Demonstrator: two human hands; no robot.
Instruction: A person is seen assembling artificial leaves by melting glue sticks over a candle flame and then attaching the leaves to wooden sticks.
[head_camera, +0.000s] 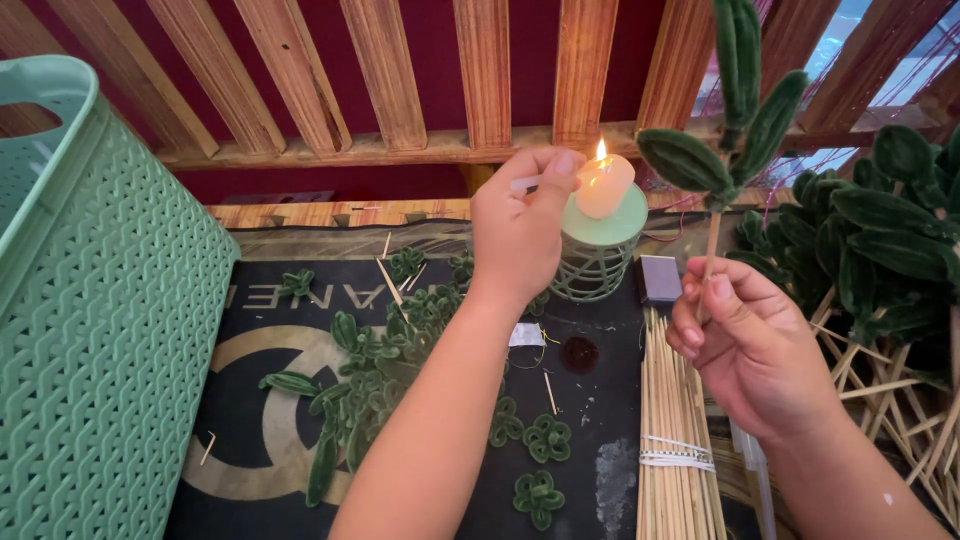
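My left hand (518, 228) is raised over the mat and pinches a thin pale stick whose tip sits at the flame of a lit cream candle (604, 184). The candle stands on a round green wire holder (598, 252). My right hand (745, 345) grips a wooden skewer (710, 250) topped with dark green fuzzy leaves (725, 120), held upright just right of the candle.
A mint green plastic basket (95, 320) fills the left side. Loose green fuzzy leaf pieces (385, 350) lie on a black mat. A banded bundle of wooden skewers (675, 440) lies below the candle, with a small grey box (659, 279) beside it. Finished leaf stems (880, 250) pile up at right.
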